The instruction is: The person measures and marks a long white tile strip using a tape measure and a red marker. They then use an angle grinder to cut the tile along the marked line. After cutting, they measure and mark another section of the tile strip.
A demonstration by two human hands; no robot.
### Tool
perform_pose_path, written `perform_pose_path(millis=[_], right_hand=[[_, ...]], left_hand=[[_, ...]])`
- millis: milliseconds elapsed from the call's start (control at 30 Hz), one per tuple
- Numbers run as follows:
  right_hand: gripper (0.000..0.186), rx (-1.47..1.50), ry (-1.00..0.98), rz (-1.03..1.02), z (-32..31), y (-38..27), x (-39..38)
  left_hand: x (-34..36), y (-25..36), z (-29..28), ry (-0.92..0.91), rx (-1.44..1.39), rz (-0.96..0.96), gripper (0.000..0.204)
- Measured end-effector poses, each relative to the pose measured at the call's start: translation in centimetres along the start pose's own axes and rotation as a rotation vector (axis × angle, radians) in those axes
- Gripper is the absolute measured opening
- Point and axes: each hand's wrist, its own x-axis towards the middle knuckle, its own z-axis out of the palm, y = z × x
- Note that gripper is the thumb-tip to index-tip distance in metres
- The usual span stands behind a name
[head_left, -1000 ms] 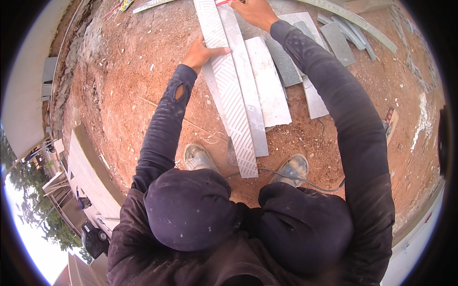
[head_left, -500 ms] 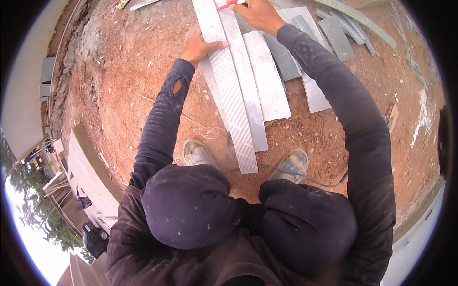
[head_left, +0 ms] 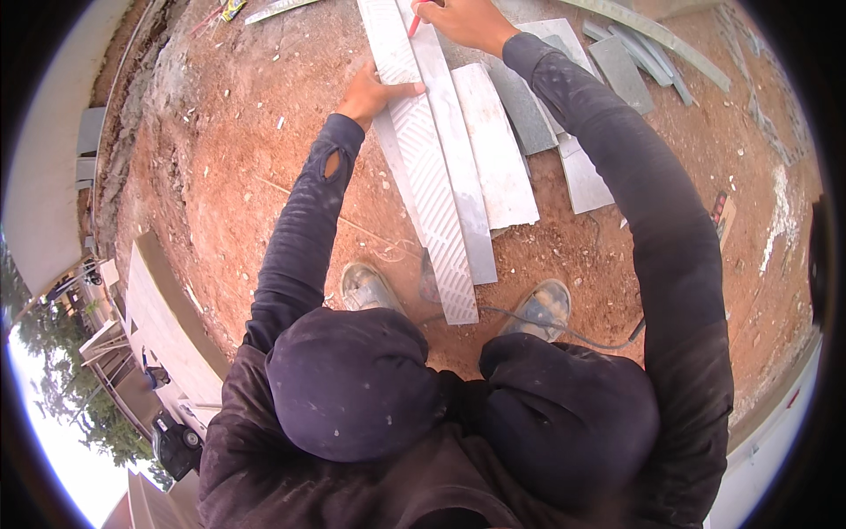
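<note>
A long white tile strip with a diagonal ridged pattern (head_left: 412, 141) lies lengthwise on top of a smooth grey strip (head_left: 469, 207). My left hand (head_left: 370, 94) grips the ridged strip's left edge, its thumb laid across the top and its other fingers partly hidden at the edge. Pinched in my right hand (head_left: 467, 21) is a red pencil or marker (head_left: 414, 26), its tip pointing down at the smooth strip beside the ridged one's right edge. A whitish slab (head_left: 493, 145) lies just right of the strips.
Grey tile pieces (head_left: 522, 110) and narrow offcuts (head_left: 648, 57) lie farther right on reddish dirt. A dark cable (head_left: 573, 333) runs past my shoes (head_left: 542, 309). A red-and-grey tool (head_left: 724, 219) rests at the right. Pale boards (head_left: 167, 309) stand at the left.
The pencil has swung from pointing left to pointing down, and its tip is lower along the strip. My right hand has shifted slightly left. My left hand keeps its place on the strip.
</note>
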Motion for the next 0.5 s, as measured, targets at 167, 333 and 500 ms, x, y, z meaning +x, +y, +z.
perform_pose_path(millis=[167, 333, 500], right_hand=[[0.034, -0.084, 0.121, 0.030, 1.5, 2.4, 3.9], [0.034, -0.069, 0.136, 0.116, 1.8, 3.4, 5.9], [0.032, -0.061, 0.218, 0.074, 1.9, 4.6, 6.5]], left_hand=[[-0.2, 0.2, 0.1, 0.040, -0.019, 0.001, 0.082], [0.1, -0.6, -0.1, 0.063, -0.042, -0.030, 0.085], [0.1, -0.6, 0.2, 0.062, -0.041, -0.024, 0.085]])
